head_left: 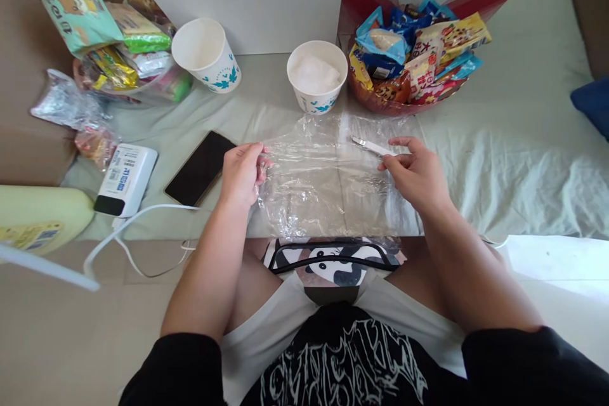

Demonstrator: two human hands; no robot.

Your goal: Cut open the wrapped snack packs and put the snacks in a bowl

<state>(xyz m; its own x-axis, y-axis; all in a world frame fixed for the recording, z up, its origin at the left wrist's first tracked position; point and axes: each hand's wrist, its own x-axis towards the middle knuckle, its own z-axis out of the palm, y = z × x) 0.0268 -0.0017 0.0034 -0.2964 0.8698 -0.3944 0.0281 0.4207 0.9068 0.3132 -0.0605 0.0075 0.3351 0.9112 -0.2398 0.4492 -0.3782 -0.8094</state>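
Head view: clear plastic sheet (323, 181) lies spread at the near edge of the cloth-covered tabletop (499, 158). Left hand (242, 171), grip pinching the sheet's left edge; right hand (416, 171), grip pinching its right edge beside a small white tool (373, 146). Risk: thin film may tear or cling to itself if pulled unevenly. A filled paper cup (317, 84) just behind could be tipped.

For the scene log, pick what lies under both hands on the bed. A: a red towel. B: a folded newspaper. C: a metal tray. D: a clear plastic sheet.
D: the left hand and right hand each grip an edge of a crinkled clear plastic sheet spread flat in front of the two paper cups.
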